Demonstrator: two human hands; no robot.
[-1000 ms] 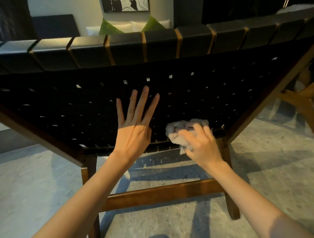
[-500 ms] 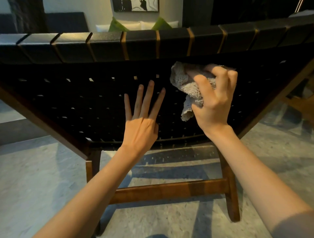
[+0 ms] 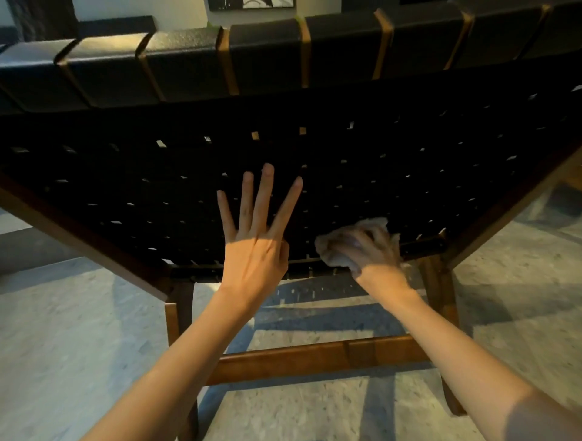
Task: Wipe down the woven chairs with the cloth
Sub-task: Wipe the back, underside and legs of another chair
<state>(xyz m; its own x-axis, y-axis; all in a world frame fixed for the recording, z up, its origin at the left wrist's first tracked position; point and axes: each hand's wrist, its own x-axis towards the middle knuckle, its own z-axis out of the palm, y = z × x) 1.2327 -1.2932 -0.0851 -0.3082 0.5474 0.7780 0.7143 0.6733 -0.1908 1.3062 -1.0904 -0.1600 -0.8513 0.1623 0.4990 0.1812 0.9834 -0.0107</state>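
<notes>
The right hand (image 3: 374, 251) gripped a bunched pale cloth (image 3: 330, 256), its fingers curled round it, and pressed it against the lower right of the woven chair back (image 3: 409, 163), just above the bottom edge. The left hand (image 3: 255, 248) lay flat on the lower middle of that back, fingers straight and spread. A good stroke probably needed firm pressure along the straps while the flat hand braced the weave. The back's long axis ran left to right, with its rear face toward the camera and its top edge uppermost.

A home lounge: woven chair (image 3: 315, 50), framed picture (image 3: 252, 3), speckled floor (image 3: 63, 330).
</notes>
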